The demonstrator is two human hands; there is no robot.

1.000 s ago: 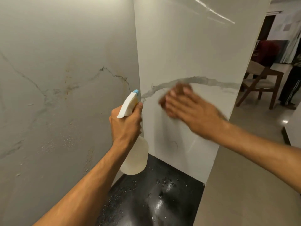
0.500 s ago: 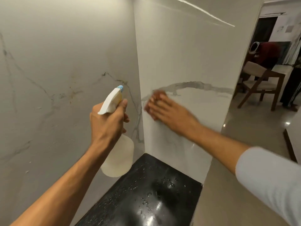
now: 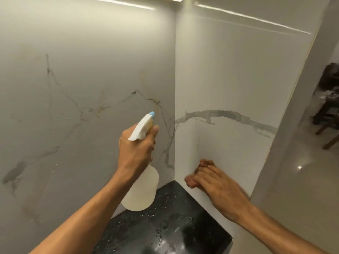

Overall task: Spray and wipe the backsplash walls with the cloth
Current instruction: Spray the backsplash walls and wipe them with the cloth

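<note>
KITCHEN CORNER, MID-CLEAN: A person's left hand (image 3: pixel 136 151) is wrapped round the neck of a translucent white plastic spray bottle (image 3: pixel 141 187), forefinger raised beside the trigger head and its blue nozzle (image 3: pixel 152 114). The bottle is held clear of the wet black speckled stone bench (image 3: pixel 174 226), with its nozzle toward the grey-veined marble back wall (image 3: pixel 82 88). The right hand (image 3: pixel 218 187) lies flat, its fingers (image 3: pixel 207 174) straight and holding nothing closed, pressing a small reddish-brown cloth (image 3: pixel 206 162) against the lower part of the white marble side wall (image 3: pixel 238 79), near the corner and just above the bench. Only the cloth's edges show beyond the fingertips. Droplets fleck the back wall and bead on the bench. A wooden chair (image 3: pixel 328 129) stands in the room beyond. The cloth looks soft and limp, probably damp, and on such glossy stone it would likely bunch or slide out unless spread under the whole palm, so broad flat pressure suits it better than a pinch. The bottle appears light and fairly stiff; how full it is cannot be told. The neck below the trigger is the sound place to hold it, though wet plastic may slip.
</note>
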